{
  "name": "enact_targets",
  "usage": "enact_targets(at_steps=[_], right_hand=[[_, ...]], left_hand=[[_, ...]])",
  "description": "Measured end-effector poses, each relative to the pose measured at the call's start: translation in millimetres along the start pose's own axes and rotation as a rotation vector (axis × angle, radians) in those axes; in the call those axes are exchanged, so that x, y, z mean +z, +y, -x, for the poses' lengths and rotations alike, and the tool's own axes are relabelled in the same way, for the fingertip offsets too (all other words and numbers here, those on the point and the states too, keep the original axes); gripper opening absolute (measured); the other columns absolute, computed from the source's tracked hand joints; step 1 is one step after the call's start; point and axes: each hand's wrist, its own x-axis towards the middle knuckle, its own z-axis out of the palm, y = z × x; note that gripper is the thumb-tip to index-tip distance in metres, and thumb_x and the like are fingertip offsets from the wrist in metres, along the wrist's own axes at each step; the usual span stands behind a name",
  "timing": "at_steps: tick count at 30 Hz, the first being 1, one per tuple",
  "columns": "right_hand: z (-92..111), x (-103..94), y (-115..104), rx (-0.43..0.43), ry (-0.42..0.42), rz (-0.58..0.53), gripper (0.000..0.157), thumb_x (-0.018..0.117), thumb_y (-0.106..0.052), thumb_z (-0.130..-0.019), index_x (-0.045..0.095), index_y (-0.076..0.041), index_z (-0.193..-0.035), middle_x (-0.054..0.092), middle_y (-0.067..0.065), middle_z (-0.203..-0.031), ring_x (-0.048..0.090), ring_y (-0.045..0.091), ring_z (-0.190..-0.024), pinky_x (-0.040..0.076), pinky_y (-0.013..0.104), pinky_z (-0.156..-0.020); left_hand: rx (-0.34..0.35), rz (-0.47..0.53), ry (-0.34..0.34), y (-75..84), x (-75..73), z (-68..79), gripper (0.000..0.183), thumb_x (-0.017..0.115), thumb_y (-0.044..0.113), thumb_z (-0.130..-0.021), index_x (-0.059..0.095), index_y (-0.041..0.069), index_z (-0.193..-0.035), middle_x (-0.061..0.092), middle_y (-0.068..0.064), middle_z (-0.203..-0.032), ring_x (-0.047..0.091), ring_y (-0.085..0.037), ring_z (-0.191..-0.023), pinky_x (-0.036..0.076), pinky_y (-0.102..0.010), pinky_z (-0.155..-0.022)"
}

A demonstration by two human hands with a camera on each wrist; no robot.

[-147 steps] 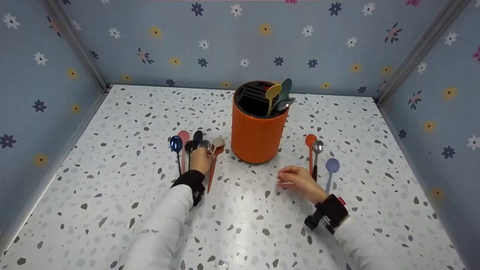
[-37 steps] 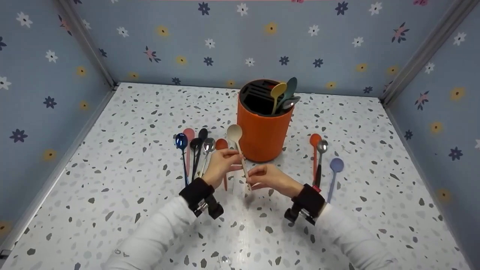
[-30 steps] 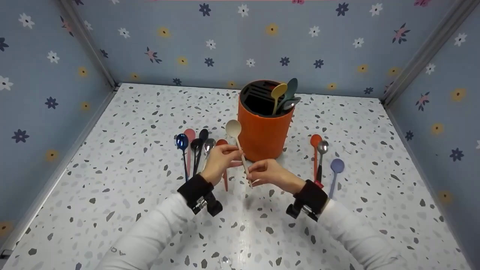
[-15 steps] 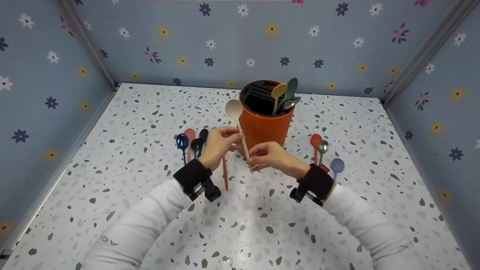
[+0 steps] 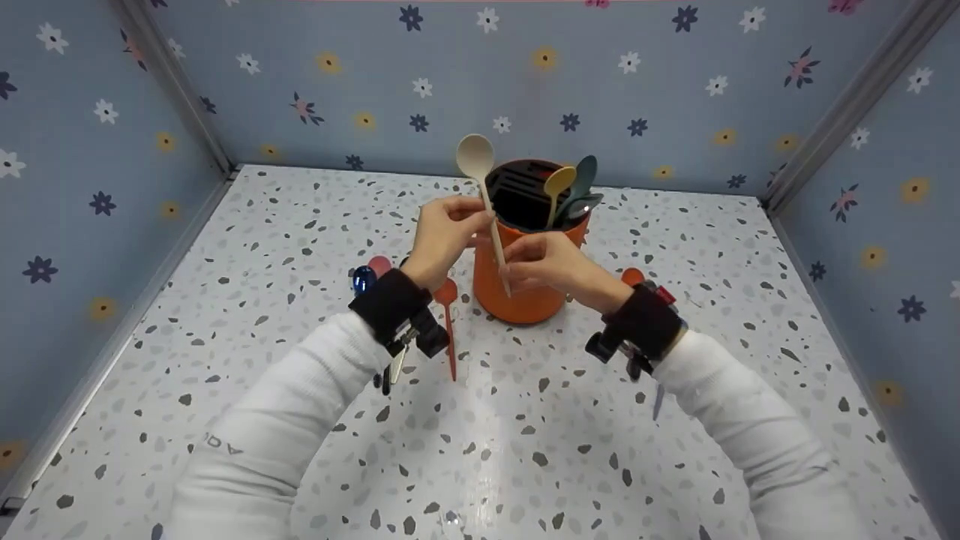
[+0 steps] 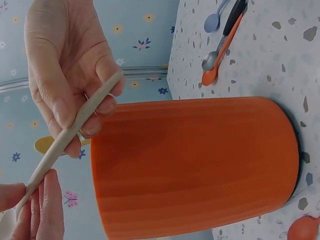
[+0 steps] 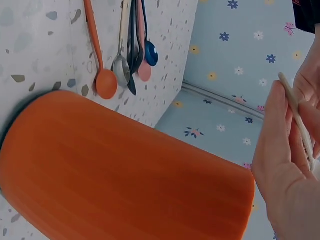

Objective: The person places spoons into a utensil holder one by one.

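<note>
A cream spoon is held in the air, bowl up and tilted, in front of the orange utensil holder. My left hand pinches the handle around its middle. Lower down, the thumb and fingers of my right hand pinch it near its end, as the left wrist view also shows. The holder's black slotted top carries a yellow spoon, a dark green spoon and a silver spoon. Both hands are at about the height of its rim, on the near side.
Left of the holder lie several spoons, among them a red-orange spoon, a blue spoon and a pink spoon, partly behind my left wrist. On the right lie an orange spoon and a lavender spoon. Flowered walls enclose the speckled table.
The left hand has taken the cream spoon from the left group and the right hand has joined on its handle. Both hands have then raised it toward the holder's rim.
</note>
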Motion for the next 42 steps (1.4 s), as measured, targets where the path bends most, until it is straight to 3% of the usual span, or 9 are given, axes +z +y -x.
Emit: enact_targets(at_steps=[9,12,17,26,31,42], right_hand=[[-16.5,-10.2,-24.9,-0.05,0.081,-0.004,0.024,0.058,-0.008,-0.084,0.059,0.005,-0.104,0.061,0.019,-0.096,0.062,0.021,-0.082,0.052,0.034,-0.079],[-22.3,-13.5,-30.5,-0.061,0.103,-0.008,0.024,0.057,-0.007,-0.084,0.058,0.007,-0.104,0.061,0.016,-0.095,0.061,0.024,-0.085,0.052,0.033,-0.08],[-33.6,-18.2,-37.4,-0.038,0.16,0.023,0.027,0.057,-0.005,-0.084,0.056,0.009,-0.107,0.06,0.021,-0.1,0.061,0.023,-0.087,0.051,0.032,-0.08],[-54.0,-21.7,-37.3,-0.068,0.264,0.056,0.025,0.055,-0.002,-0.085,0.057,0.009,-0.107,0.059,0.021,-0.104,0.059,0.027,-0.092,0.051,0.03,-0.081],[-64.0,-20.4,-38.0,-0.052,0.348,0.073,0.024,0.057,-0.001,-0.084,0.058,0.007,-0.106,0.059,0.02,-0.103,0.06,0.025,-0.092,0.051,0.027,-0.08],[-79.6,-22.5,-30.2,-0.044,0.428,0.141,0.021,0.058,0.0,-0.082,0.06,0.008,-0.102,0.061,0.021,-0.099,0.061,0.026,-0.088,0.052,0.027,-0.077]], left_hand=[[0.124,-0.013,0.014,27.1,6.8,-21.3,0.019,0.055,-0.001,-0.083,0.058,-0.01,-0.1,0.058,-0.01,-0.08,0.058,-0.015,-0.069,0.054,-0.029,-0.071],[0.141,-0.024,0.024,33.8,8.9,-27.5,0.019,0.055,-0.001,-0.083,0.058,-0.01,-0.1,0.058,-0.01,-0.08,0.058,-0.015,-0.069,0.054,-0.028,-0.071],[0.162,-0.052,0.057,40.4,12.3,-37.5,0.019,0.055,-0.001,-0.083,0.057,-0.011,-0.099,0.056,-0.009,-0.079,0.057,-0.016,-0.07,0.054,-0.026,-0.068],[0.199,-0.104,0.107,40.8,11.8,-52.7,0.019,0.057,0.0,-0.083,0.057,-0.008,-0.1,0.058,-0.011,-0.087,0.058,-0.019,-0.079,0.053,-0.023,-0.069],[0.234,-0.138,0.103,39.9,11.8,-57.9,0.019,0.056,0.001,-0.084,0.057,-0.007,-0.101,0.058,-0.016,-0.095,0.056,-0.02,-0.084,0.052,-0.022,-0.073],[0.281,-0.186,0.108,27.3,12.8,-70.4,0.019,0.056,0.0,-0.084,0.057,-0.008,-0.101,0.06,-0.02,-0.094,0.058,-0.023,-0.083,0.052,-0.021,-0.073]])
